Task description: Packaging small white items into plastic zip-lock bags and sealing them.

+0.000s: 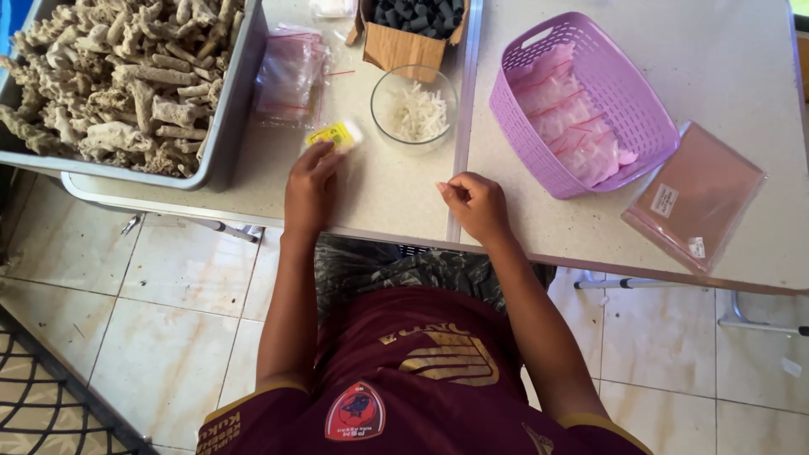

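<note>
L hand [310, 187] grip pinches small yellow packet [332, 135]; R hand [474, 205] clenched, by round glass bowl [414, 108].

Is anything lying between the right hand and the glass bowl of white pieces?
Nothing visible does. The right hand rests loosely closed on the table, and bare tabletop runs from it to the glass bowl. The left hand holds a small yellow packet off to the side.

A small yellow packet [334, 135] lies flat on the counter [379, 194], toward its front edge, just beside a glass bowl [415, 108].
</note>
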